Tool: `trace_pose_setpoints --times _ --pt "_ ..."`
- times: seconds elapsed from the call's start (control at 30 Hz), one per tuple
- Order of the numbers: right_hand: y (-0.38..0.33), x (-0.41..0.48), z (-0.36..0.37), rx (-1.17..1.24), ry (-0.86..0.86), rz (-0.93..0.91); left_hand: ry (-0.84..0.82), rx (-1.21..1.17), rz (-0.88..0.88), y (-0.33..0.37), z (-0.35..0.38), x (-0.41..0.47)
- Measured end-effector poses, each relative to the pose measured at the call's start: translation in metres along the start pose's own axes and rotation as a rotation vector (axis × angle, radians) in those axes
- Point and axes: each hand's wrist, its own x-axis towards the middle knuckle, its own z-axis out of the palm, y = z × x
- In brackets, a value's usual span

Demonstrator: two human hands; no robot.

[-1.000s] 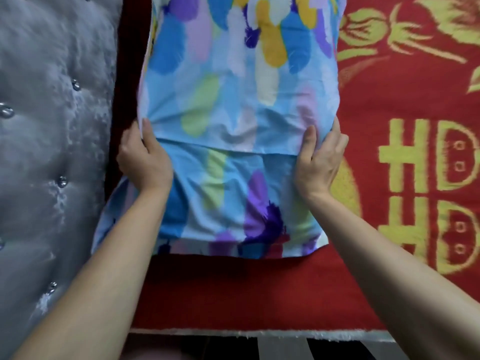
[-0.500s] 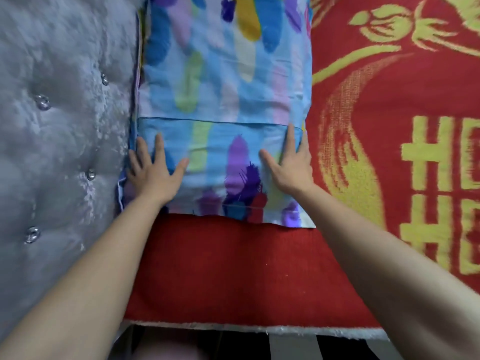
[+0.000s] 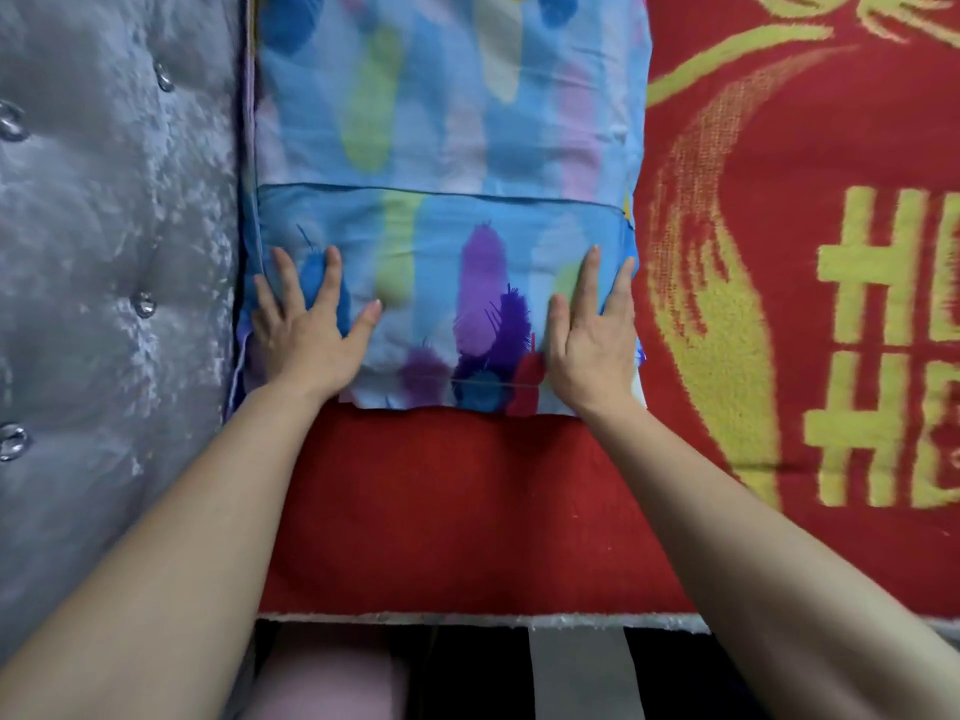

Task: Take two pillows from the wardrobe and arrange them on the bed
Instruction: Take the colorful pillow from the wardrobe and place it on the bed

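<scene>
A blue pillow (image 3: 447, 148) printed with coloured feathers lies flat on the red bed cover (image 3: 467, 511), its left edge against the grey headboard. A seam of its case crosses it in the middle. My left hand (image 3: 306, 335) rests flat on the pillow's near left corner, fingers spread. My right hand (image 3: 592, 340) lies flat on the near right corner, fingers together along the edge. Neither hand grips the fabric. Only one pillow is in view.
A grey tufted headboard (image 3: 114, 304) with shiny buttons fills the left side. The red cover carries yellow characters (image 3: 883, 356) at right. The bed's near edge (image 3: 467, 618) runs along the bottom, with dark and pale floor stripes below it.
My hands let go of the pillow's sides and now lie flat on its near end. The pillow has shifted left against the headboard and settled onto the bed.
</scene>
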Motion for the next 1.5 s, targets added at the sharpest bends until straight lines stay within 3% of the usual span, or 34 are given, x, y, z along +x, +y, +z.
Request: trace_pose_setpoints --times 0.13,0.3,0.47,0.6,0.77,1.13,1.37,1.5 --pt "0.012 -0.013 -0.007 -0.070 -0.096 -0.135 -0.022 0.022 0.014 -0.005 0.001 0.002" --pt "0.013 -0.001 -0.021 -0.146 -0.264 -0.095 0.071 0.037 -0.006 0.007 0.011 -0.009" --pt "0.009 -0.009 -0.051 -0.252 -0.320 -0.184 0.038 -0.113 -0.042 0.024 0.002 -0.047" --pt "0.012 -0.031 -0.103 -0.209 -0.171 -0.351 0.235 -0.069 0.154 0.056 -0.016 -0.122" --pt "0.026 -0.059 -0.198 -0.146 0.022 -0.580 0.361 0.077 0.165 0.111 -0.057 -0.215" --pt "0.055 -0.105 -0.426 -0.185 0.139 -0.726 0.676 0.023 0.025 0.225 -0.172 -0.403" --pt "0.085 -0.144 -0.531 -0.157 0.389 -0.725 0.813 0.098 0.149 0.262 -0.226 -0.474" --pt "0.103 -0.191 -0.560 -0.160 0.430 -0.683 0.909 0.046 0.183 0.275 -0.240 -0.526"
